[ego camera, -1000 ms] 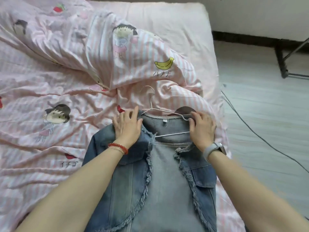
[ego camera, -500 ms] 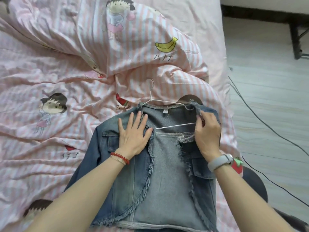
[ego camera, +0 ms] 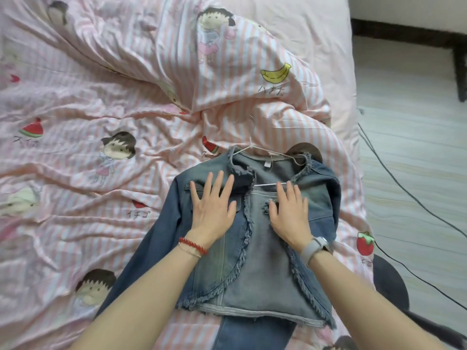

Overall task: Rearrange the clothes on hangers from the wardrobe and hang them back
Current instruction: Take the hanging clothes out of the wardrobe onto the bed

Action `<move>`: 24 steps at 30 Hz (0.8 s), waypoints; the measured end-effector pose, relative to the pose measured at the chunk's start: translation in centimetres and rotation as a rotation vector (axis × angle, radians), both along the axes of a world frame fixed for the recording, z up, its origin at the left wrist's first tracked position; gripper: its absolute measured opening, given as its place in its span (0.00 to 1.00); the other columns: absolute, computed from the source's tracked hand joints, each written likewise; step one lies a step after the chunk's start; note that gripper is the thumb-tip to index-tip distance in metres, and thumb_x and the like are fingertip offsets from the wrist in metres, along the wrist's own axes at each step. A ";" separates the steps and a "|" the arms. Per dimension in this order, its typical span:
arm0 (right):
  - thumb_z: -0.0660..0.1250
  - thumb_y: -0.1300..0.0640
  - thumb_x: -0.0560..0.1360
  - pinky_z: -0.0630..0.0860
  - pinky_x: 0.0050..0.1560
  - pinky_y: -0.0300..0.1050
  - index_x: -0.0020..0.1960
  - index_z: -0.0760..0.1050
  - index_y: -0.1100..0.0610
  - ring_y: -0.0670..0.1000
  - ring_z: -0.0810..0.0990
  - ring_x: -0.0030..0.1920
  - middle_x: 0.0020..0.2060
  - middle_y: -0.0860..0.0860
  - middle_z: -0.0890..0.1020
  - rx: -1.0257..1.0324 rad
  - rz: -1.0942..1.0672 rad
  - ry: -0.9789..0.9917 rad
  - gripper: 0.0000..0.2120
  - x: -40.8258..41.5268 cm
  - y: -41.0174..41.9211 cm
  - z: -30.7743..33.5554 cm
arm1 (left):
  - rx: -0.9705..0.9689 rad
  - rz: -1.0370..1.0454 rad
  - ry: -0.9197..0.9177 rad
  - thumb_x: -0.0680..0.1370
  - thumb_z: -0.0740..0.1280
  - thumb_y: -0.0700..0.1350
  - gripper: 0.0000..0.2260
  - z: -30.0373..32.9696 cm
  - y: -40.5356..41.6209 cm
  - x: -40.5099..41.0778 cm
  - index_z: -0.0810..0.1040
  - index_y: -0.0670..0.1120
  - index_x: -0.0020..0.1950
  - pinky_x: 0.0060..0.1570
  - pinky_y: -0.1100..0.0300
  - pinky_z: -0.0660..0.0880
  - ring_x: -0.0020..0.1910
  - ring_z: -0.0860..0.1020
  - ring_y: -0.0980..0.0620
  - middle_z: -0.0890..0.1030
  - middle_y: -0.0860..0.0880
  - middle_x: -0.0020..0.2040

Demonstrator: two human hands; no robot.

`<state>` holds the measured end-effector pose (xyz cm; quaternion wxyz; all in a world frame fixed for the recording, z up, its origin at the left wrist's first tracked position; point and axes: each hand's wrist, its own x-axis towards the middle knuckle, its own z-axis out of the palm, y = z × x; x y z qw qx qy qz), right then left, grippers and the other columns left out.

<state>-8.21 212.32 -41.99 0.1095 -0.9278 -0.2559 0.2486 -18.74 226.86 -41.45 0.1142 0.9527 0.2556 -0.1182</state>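
Both hands, left (ego camera: 212, 210) and right (ego camera: 290, 213), now press flat, grip open, on one denim jacket (ego camera: 255, 274).

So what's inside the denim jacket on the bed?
A thin wire hanger sits inside the denim jacket: its crossbar shows in the open front, its hook pokes out past the collar. Its shoulder arms are covered by denim.

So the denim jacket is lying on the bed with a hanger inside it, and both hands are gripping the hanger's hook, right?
Not quite. The head view shows the left hand and right hand resting flat on the denim jacket, not gripping the hook. The jacket does lie on the bed with the hanger inside.
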 end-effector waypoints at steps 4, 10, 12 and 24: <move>0.53 0.54 0.78 0.48 0.72 0.57 0.72 0.59 0.57 0.55 0.53 0.74 0.73 0.55 0.60 0.169 0.093 -0.087 0.23 -4.8 1.9 3.4 | 0.075 0.119 -0.084 0.74 0.55 0.51 0.24 3.3 0.8 -6.3 0.70 0.46 0.68 0.65 0.35 0.55 0.68 0.68 0.43 0.72 0.43 0.68; 0.54 0.54 0.75 0.68 0.62 0.63 0.61 0.74 0.61 0.62 0.71 0.64 0.60 0.58 0.77 0.431 0.409 -0.143 0.19 -15.6 7.7 10.2 | 0.162 0.419 -0.189 0.72 0.53 0.49 0.22 10.9 3.3 -20.7 0.77 0.44 0.60 0.58 0.38 0.67 0.58 0.76 0.45 0.79 0.45 0.58; 0.54 0.54 0.74 0.72 0.58 0.60 0.57 0.76 0.60 0.61 0.76 0.59 0.55 0.56 0.80 0.508 0.564 -0.114 0.19 -20.5 9.8 12.9 | 0.209 0.577 -0.236 0.73 0.54 0.48 0.20 13.4 3.4 -27.1 0.78 0.44 0.58 0.58 0.40 0.68 0.57 0.77 0.45 0.80 0.45 0.57; 0.54 0.54 0.68 0.78 0.48 0.52 0.51 0.78 0.58 0.57 0.81 0.49 0.46 0.53 0.82 0.799 1.507 -0.010 0.19 -60.3 11.6 26.0 | 0.679 1.351 -0.213 0.72 0.54 0.49 0.20 26.7 -10.3 -68.9 0.80 0.43 0.54 0.55 0.40 0.70 0.54 0.79 0.44 0.81 0.45 0.53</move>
